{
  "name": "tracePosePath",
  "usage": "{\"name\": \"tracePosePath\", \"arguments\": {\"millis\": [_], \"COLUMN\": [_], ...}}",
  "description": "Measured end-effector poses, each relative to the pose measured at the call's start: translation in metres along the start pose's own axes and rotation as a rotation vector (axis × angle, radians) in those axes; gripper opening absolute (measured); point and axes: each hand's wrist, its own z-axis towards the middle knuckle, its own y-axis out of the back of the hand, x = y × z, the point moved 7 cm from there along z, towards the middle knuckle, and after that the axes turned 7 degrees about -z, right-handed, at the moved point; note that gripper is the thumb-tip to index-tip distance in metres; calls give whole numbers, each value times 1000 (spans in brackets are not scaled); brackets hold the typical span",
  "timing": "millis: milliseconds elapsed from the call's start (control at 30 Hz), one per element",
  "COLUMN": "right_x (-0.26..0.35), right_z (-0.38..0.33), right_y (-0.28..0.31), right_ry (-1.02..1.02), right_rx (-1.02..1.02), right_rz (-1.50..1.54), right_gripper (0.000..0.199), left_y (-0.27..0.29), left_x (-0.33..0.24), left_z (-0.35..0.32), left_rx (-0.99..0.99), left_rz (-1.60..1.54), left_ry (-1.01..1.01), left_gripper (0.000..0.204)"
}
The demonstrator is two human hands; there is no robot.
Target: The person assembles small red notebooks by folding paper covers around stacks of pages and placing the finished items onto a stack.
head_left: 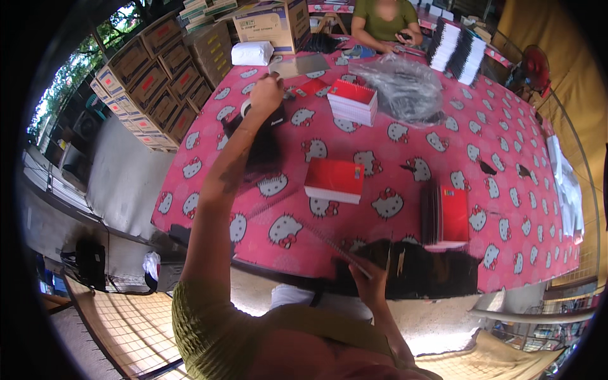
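Observation:
My left arm stretches over the table's far left side. My left hand (266,95) is closed, fingers curled together near a clear flat sheet (303,65); whatever they hold is too small to make out. Beneath that wrist is a black tape dispenser (276,119). At the near edge, my right hand (372,282) grips a long thin spiral strip (332,245), blurred and slanting up to the left. Red-covered notepads (334,177) lie stacked in the table's middle. Farther back stands a stack of spiral notepads (353,100). Another red-topped stack (453,215) sits at right.
A pink patterned cloth (386,202) covers the table. Crumpled clear plastic (405,92) lies at the back, near tall notebook stacks (445,45). A person (387,22) sits across. Cartons (155,82) are piled at left. Torn black patches (430,272) mark the near edge.

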Motion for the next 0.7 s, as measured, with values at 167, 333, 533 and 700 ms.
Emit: {"name": "tracePosePath", "arguments": {"millis": [167,333,533,700], "right_x": [-5,-1,2,-18], "right_z": [1,5,7,2], "right_y": [2,1,3,2], "right_ry": [-75,-3,6,-48], "right_rx": [-25,-29,-55,-34], "right_rz": [-70,-64,-80,-91], "right_gripper": [25,28,25,24], "left_y": [-152,-212,-167,-48], "left_x": [7,37,11,-70], "left_z": [42,31,45,11], "left_rx": [416,481,293,-24], "left_rz": [546,576,449,227], "left_ry": [-13,158,39,-109], "left_gripper": [26,24,19,11]}}
